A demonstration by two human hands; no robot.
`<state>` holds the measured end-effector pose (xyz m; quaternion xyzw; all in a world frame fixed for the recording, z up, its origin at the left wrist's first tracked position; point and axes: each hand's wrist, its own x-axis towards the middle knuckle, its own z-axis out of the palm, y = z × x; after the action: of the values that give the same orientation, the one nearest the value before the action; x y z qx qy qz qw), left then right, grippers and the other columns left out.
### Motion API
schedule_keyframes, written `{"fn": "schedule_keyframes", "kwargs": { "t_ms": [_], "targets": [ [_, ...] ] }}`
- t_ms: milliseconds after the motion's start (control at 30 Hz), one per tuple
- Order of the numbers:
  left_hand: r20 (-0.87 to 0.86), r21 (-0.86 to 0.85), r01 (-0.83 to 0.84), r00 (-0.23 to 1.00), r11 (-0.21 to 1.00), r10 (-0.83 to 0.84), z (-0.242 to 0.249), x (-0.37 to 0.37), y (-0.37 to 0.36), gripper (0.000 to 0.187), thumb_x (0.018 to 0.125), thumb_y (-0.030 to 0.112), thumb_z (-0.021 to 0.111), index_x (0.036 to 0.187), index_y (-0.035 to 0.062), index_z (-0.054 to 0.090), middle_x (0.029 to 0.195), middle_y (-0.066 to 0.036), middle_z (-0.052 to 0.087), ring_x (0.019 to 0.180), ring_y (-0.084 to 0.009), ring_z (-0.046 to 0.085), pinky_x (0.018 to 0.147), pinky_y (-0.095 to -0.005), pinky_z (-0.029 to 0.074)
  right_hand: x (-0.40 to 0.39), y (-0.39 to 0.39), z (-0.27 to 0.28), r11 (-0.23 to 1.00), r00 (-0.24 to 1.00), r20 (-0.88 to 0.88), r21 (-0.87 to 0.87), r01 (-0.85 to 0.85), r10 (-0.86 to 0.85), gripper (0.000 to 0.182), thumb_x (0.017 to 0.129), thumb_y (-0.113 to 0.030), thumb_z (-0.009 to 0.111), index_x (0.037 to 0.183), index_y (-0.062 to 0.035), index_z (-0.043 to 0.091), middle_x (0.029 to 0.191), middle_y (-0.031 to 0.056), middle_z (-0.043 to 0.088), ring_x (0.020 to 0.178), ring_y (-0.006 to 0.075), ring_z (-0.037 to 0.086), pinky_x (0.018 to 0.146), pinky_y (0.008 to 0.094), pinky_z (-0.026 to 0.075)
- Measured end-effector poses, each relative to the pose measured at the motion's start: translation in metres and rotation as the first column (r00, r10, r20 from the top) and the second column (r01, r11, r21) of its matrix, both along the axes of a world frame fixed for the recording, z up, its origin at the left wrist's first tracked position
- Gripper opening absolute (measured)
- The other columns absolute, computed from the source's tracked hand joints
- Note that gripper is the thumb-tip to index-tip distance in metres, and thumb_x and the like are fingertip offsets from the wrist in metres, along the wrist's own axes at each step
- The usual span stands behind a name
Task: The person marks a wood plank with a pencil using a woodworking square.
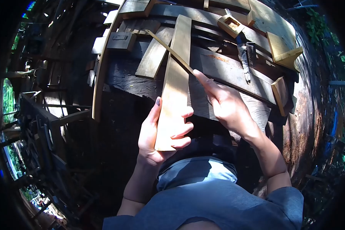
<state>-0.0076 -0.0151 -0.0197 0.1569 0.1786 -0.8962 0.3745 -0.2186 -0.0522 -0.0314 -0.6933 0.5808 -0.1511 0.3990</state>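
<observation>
My left hand point(151, 134) is wrapped round the lower end of a long, pale wooden board point(176, 76), thumb on one side and fingers on the other. The board slants away from me, its far end over the workbench. A thin, narrow wooden strip point(168, 48) crosses the board's upper half diagonally. My right hand point(228, 105) holds the strip's near end, index finger stretched along it and the other fingers curled under. What the curled fingers cover is hidden.
The slatted workbench point(226, 73) carries a short plank point(154, 57), a small hollowed wooden block point(230, 25) and a worn chisel-like tool point(243, 61). Angled wood pieces point(281, 53) stand at the right. A large log point(303, 119) lies beyond the bench's right side.
</observation>
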Motion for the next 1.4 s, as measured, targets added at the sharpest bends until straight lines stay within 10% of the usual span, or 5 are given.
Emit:
{"fn": "schedule_keyframes", "kwargs": {
  "t_ms": [200, 700, 767, 1033, 1400],
  "targets": [
    [0.028, -0.022, -0.024, 0.999, 0.999, 0.025, 0.0, 0.002, 0.0, 0.049, 0.104, 0.05, 0.035, 0.12, 0.0046, 0.042, 0.101, -0.012, 0.045, 0.06, -0.0166, 0.042, 0.042, -0.0271, 0.036, 0.006, -0.122, -0.077, 0.894, 0.994, 0.066, -0.435, 0.105, -0.085, 0.042, 0.1, -0.017, 0.045, 0.141, -0.0118, 0.051, 0.112, 0.0279, 0.063, 0.101, 0.0394, 0.066, 0.085, 0.0443, 0.054],
    [0.064, -0.006, -0.018, 0.998, 1.0, 0.019, 0.002, 0.002, -0.002, 0.051, 0.105, 0.052, 0.032, 0.124, 0.0058, 0.041, 0.1, -0.011, 0.045, 0.058, -0.0167, 0.041, 0.042, -0.027, 0.036, -0.003, -0.121, -0.068, 0.897, 0.983, 0.136, -0.41, 0.166, -0.12, 0.04, 0.097, -0.016, 0.046, 0.136, -0.013, 0.057, 0.086, 0.0246, 0.068, 0.082, 0.0421, 0.067, 0.074, 0.0493, 0.054],
    [0.039, -0.011, -0.028, 0.999, 1.0, 0.028, 0.0, 0.004, -0.001, 0.05, 0.105, 0.05, 0.031, 0.127, 0.0067, 0.039, 0.101, -0.011, 0.044, 0.058, -0.016, 0.041, 0.042, -0.0268, 0.036, -0.001, -0.137, -0.057, 0.968, 0.991, -0.03, -0.218, 0.124, -0.134, 0.039, 0.1, -0.014, 0.045, 0.137, -0.0118, 0.055, 0.122, 0.0229, 0.062, 0.11, 0.0385, 0.062, 0.093, 0.0414, 0.051],
    [0.037, -0.014, -0.029, 0.999, 0.999, 0.029, 0.005, -0.001, -0.001, 0.051, 0.105, 0.051, 0.03, 0.128, 0.0066, 0.039, 0.101, -0.011, 0.045, 0.059, -0.0156, 0.041, 0.042, -0.0265, 0.036, -0.019, -0.048, -0.012, 1.0, 0.995, -0.094, -0.002, -0.022, 0.022, 0.045, 0.098, -0.011, 0.045, 0.143, -0.0107, 0.049, 0.12, 0.0226, 0.064, 0.109, 0.0369, 0.064, 0.094, 0.0412, 0.05],
    [0.035, -0.007, -0.037, 0.999, 0.999, 0.038, 0.007, 0.0, -0.003, 0.05, 0.105, 0.051, 0.03, 0.127, 0.0074, 0.039, 0.101, -0.011, 0.044, 0.058, -0.0159, 0.042, 0.041, -0.0262, 0.036, -0.019, -0.113, -0.056, 0.962, 0.994, 0.105, -0.269, 0.037, -0.009, 0.041, 0.099, -0.016, 0.046, 0.139, -0.011, 0.053, 0.124, 0.0212, 0.064, 0.114, 0.0359, 0.063, 0.096, 0.0385, 0.049]
  ]
}}
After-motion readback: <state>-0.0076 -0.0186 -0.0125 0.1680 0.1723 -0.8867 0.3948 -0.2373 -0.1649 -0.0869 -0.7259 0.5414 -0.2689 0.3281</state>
